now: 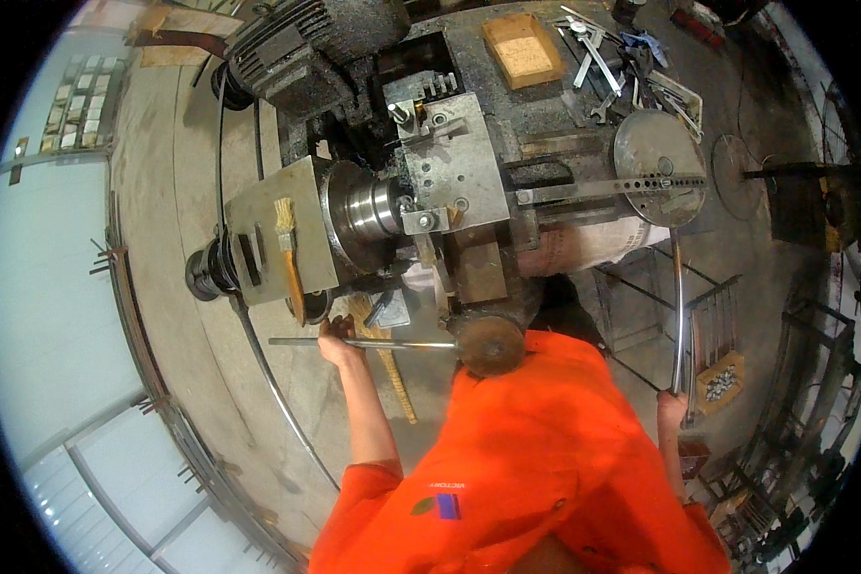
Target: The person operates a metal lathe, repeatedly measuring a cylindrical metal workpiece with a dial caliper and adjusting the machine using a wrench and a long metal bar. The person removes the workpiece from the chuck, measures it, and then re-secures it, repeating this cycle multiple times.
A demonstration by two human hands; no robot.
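A: Left hand (333, 335) at centre frame is clenched around the thin steel rod (373, 342), kept level beside the lathe chuck (368, 209).

B: Right hand (672, 407), lower right, grips the upright curved bar (677, 306), steadying it.

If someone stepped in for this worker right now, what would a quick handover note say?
Left hand: gripping the thin metal rod that runs level to the rusty round handwheel.
Right hand: closed on the long curved lever reaching up to the round metal disc.
Shiny chuck sits mid-machine; a brush lies on the grey housing.
How far the work has got cannot be told from this view.
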